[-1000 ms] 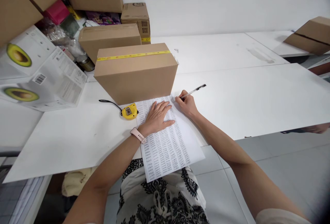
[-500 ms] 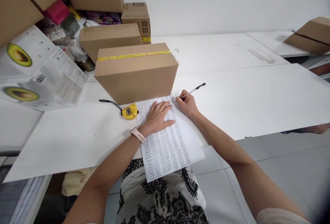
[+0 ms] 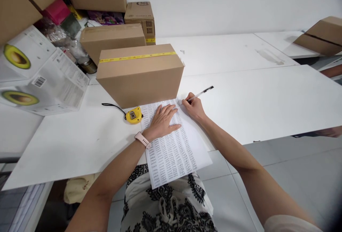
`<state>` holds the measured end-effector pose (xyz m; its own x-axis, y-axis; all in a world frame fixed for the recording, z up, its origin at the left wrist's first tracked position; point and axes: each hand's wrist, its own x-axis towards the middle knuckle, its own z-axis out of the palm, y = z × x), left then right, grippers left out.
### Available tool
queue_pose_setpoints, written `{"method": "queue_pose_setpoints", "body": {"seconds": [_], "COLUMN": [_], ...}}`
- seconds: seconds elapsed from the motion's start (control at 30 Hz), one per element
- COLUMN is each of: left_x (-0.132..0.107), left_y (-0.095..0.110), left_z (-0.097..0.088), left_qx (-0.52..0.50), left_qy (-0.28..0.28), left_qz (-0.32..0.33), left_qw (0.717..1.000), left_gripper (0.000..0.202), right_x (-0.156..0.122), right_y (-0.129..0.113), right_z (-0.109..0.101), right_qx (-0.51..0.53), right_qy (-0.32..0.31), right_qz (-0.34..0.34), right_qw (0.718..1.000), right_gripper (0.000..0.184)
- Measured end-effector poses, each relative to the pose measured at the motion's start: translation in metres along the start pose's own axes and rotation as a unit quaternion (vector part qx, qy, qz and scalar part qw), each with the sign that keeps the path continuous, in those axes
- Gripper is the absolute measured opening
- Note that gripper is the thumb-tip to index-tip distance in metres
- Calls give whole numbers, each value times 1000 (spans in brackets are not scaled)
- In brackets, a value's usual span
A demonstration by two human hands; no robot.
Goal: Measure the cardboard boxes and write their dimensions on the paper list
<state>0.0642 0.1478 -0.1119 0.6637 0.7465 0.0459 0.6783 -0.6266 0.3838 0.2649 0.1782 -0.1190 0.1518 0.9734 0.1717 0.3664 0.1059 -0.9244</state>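
Observation:
My left hand (image 3: 163, 120) lies flat with its fingers spread on a sheet of paper (image 3: 171, 157) covered in columns of small handwritten-looking marks. The sheet's lower part overhangs the table's front edge. Near the sheet's top right, my right hand (image 3: 194, 108) is closed round a pen (image 3: 201, 93), its black-capped end pointing up and right; the fingers hide its tip. Left of the paper rests a yellow tape measure (image 3: 134, 115) with a black wrist strap. A taped cardboard box (image 3: 140, 86) stands just behind the sheet, at its top edge.
More cardboard boxes (image 3: 113, 39) are stacked behind and at the left. White cartons (image 3: 42, 75) printed with avocados stand on the left, beside a jar (image 3: 87, 65) and plastic wrapping. Another box (image 3: 322, 36) sits at the far right of the white table (image 3: 256, 100).
The view has shifted very slightly. Both hands stay in nearly the same places on the paper, and the pen is still held at about the same angle.

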Motion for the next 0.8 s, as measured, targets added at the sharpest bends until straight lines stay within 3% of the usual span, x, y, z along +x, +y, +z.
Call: {"method": "queue_pose_setpoints", "body": {"seconds": [0.8], "left_x": [0], "left_y": [1], "left_z": [-2], "left_qx": [-1], "left_qy": [-8], "left_qz": [-2], "left_qw": [1000], "left_gripper": [64], "right_x": [-1], "right_y": [-3], "right_z": [0], "right_qx": [-14], "right_qy": [1], "right_qz": [2], "right_qw": [1000], "right_gripper": [18]}}
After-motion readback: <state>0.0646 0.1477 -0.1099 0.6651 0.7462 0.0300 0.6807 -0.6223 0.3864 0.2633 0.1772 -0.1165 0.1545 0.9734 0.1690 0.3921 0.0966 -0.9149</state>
